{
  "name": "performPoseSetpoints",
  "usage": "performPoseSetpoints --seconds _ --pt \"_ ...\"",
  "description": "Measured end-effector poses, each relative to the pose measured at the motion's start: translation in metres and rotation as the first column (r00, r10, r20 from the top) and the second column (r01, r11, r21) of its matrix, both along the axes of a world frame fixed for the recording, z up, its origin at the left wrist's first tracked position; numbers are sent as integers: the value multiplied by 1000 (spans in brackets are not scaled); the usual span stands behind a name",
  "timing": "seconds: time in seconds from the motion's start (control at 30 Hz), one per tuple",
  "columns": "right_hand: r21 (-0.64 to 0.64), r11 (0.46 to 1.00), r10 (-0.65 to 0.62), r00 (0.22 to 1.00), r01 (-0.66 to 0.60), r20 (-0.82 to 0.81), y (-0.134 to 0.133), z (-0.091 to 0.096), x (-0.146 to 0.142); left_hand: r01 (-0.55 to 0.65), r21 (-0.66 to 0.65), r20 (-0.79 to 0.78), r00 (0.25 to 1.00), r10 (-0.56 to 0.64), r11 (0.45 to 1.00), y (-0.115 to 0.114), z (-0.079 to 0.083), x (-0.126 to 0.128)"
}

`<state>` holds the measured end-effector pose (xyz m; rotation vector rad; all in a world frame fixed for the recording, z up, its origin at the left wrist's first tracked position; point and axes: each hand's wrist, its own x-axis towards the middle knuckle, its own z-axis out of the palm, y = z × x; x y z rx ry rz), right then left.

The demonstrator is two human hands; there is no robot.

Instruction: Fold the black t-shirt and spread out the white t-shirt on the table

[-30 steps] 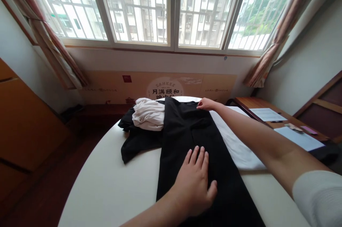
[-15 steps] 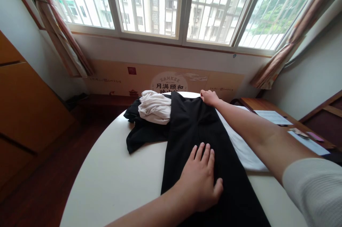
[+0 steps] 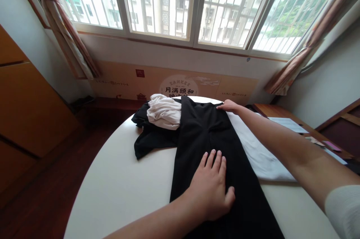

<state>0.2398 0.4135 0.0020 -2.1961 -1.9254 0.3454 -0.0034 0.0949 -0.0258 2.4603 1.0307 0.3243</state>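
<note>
Panel (image 3: 152, 79), middle: "ZANKEE" arched above "月满颐和"; lower line partly hidden
Panel, sides: script (image 3: 111, 82), unreadable
Red seal (image 3: 140, 73): too small to read
Paper (image 3: 288, 124): unreadable

Single head-worn cam, looking fwd & down across the worktop (image 3: 112, 190) from its near side. L hand (image 3: 212, 188) comes in from the btm edge, fairly close to the lens; R hand (image 3: 229, 106) comes in from the R edge, its fingertips farther off by the worktop's far end. Cam faces the window (image 3: 194, 14) roughly head-on; top of it is cropped, & its btm line slopes down to R, so the view is tilted a bit. V. wide angle: takes in cabinet (image 3: 36, 100) far L, plus L curtain (image 3: 60, 21) & R curtain (image 3: 312, 48). Worktop's near part runs out of frame at btm.
</note>
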Motion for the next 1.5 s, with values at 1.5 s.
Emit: performPoseSetpoints --seconds 1.5 --pt "60 989 128 983 -137 135 -65 -28 -65 -12 51 -51 999 14 999 -2 3 0"
